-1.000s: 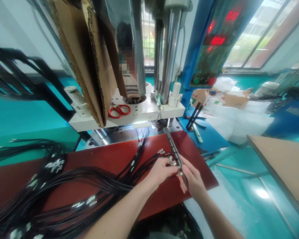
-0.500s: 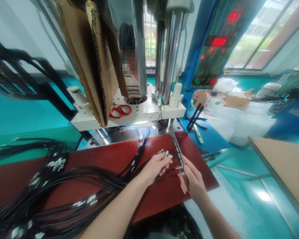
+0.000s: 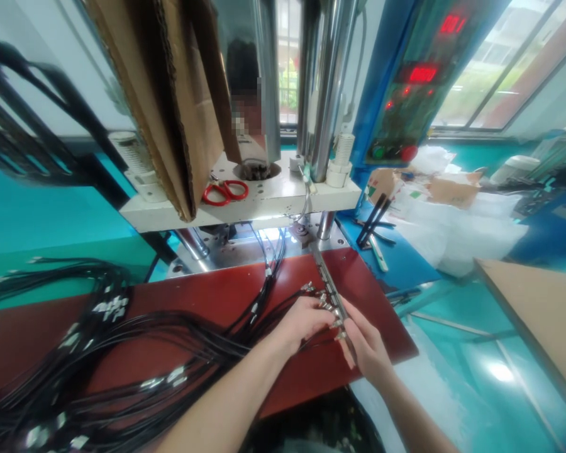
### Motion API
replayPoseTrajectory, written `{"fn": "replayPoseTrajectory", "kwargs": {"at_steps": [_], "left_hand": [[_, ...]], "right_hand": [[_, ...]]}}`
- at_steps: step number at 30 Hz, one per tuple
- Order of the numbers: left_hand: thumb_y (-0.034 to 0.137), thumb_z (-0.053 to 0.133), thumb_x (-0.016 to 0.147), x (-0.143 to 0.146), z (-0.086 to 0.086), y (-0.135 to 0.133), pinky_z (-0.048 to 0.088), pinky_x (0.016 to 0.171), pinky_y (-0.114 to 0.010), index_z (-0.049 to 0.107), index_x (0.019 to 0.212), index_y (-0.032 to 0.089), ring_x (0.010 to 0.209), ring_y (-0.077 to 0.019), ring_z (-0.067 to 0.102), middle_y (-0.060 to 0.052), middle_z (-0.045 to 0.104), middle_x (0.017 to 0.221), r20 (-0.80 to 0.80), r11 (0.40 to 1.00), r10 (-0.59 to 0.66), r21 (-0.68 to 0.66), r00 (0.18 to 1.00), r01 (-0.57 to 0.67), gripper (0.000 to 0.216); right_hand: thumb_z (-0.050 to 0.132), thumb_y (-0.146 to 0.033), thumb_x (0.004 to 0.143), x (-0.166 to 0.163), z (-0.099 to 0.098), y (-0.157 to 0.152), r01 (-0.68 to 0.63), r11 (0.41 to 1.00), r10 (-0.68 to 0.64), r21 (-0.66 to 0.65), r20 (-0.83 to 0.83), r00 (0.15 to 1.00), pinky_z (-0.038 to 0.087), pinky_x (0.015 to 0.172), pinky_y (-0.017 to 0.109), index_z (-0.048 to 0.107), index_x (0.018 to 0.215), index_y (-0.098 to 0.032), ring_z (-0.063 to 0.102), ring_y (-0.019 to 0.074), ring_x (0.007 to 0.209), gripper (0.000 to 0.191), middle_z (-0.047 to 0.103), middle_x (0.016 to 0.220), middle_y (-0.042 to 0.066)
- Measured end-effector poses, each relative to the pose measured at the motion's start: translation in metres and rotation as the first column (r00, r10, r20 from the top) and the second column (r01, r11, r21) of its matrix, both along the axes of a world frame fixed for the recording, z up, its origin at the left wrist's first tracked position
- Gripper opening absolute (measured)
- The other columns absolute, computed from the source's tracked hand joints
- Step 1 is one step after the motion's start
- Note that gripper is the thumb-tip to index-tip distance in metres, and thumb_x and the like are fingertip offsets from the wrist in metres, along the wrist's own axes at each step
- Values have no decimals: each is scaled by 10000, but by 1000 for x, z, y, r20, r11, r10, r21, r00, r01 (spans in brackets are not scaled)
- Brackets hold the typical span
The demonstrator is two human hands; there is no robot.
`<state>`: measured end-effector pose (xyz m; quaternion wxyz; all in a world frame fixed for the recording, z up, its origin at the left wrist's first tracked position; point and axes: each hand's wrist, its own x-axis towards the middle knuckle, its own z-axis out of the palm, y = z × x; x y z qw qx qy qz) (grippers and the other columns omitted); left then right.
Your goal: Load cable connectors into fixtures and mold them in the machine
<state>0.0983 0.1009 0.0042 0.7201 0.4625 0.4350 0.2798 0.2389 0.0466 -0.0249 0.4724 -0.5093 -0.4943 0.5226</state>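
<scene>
My right hand [image 3: 365,343] is closed around the near end of a long, narrow metal bar [image 3: 329,280] with slots along it. The bar slants away over the red-brown board [image 3: 226,283]. Pressed close to its left side, my left hand [image 3: 306,321] pinches several black cables by their silvery connectors [image 3: 327,302]. At least one connector touches the bar near my right fingers. More connector ends [image 3: 307,287] lie just beyond my left hand. Thick bundles of black cables [image 3: 170,330] run across the board to the left.
A press with a white plate [image 3: 283,202] stands behind the board, with red-handled scissors [image 3: 225,192] and cardboard [image 3: 179,126] on it. Pliers and a cutter [image 3: 378,253] lie on a blue surface at right. White bags [image 3: 471,217] and a cardboard box [image 3: 538,314] are farther right.
My left hand has moved right with the cable connectors, up against the bar. The far end of the bar has shifted slightly left, while my right hand keeps its grip.
</scene>
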Motion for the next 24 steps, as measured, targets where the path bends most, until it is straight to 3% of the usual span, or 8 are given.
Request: {"fn": "replayPoseTrajectory", "kwargs": {"at_steps": [5,8,11,16,20,24], "left_hand": [[244,605,592,-1,-6,-4,338,559,-217,562,589,115,532,-82,437,14,522,564,-34,981,92,172,995,-85,136],[320,572,665,-4,-7,-1,324,516,-209,517,613,134,507,-75,410,25,487,566,-44,982,68,180,997,-59,202],[359,492,735,-8,-11,5,278,443,-197,422,631,174,456,-72,364,50,428,537,-41,977,127,180,991,-118,223],[294,466,767,-10,-19,8,325,524,-213,389,802,200,515,-91,426,48,490,622,-151,884,307,410,940,-223,127],[278,411,805,-8,-16,4,354,616,-251,357,875,200,599,-117,476,24,511,697,-216,826,354,528,910,-196,118],[295,413,801,-7,-12,4,327,596,-246,394,743,191,608,-121,456,18,490,669,-304,821,313,562,900,-96,121]], "right_hand": [[412,-438,862,-1,-2,2,-68,998,69,-10,40,997,293,315,176,361,1314,-147,345,66,306,539,426,404,-76],[434,-435,853,-2,-1,1,-16,1000,15,-13,-70,997,273,294,172,376,1294,-124,340,66,287,542,450,393,-69],[447,-414,855,-2,0,1,22,1000,-22,0,-148,989,268,292,166,383,1282,-122,347,65,279,521,460,381,-67],[455,-401,859,-1,0,1,0,1000,1,7,-173,985,271,293,159,396,1270,-124,362,65,278,499,473,379,-60],[456,-405,859,0,-1,0,4,1000,0,20,-176,984,268,287,157,392,1274,-125,365,65,275,505,476,379,-59],[469,-403,853,0,-1,-1,12,1000,-9,18,-163,987,275,293,155,398,1272,-132,369,59,282,504,482,389,-59]]}}
